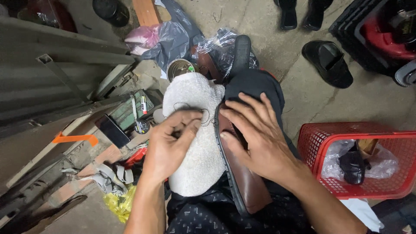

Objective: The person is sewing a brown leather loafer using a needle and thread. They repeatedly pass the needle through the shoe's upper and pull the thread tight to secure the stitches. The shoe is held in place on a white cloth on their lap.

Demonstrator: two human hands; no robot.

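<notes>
- Head view, lap: your brown shoe (pixel 245 182) lies on its side across your knees, its dark sole edge turned toward the white towel (pixel 195 143), so the seam between sole and leather faces up where you can reach it.
- The towel is draped over your left knee, beside and partly under the shoe; it seems there to pad the lap and keep the shoe from sliding.
- Your right hand (pixel 255 138) lies flat over the shoe with the fingers spread and loose, not clenched. It presses the shoe down against your leg, the thumb tip at the sole edge, which steadies the work.
- Your left hand (pixel 171 145) is curled, thumb and fingertips pinched together on a thin dark thread (pixel 190 106) that loops over the towel toward the sole edge. Whether a needle sits in that pinch, you cannot tell from here.
- Head view, left side: a small round tin (pixel 141 126), a dark phone (pixel 112 131) and a slim tube (pixel 143 104) sit on the low bench, near your left hand and so easy to reach.
- An open can (pixel 177 68) stands just past the towel, next to a shoe wrapped in clear plastic.
- Head view, right side: a red basket (pixel 342 134) holds a black shoe (pixel 352 167) in a bag, well apart from your lap.
- A black sandal (pixel 327 63) lies on the concrete floor beyond.
</notes>
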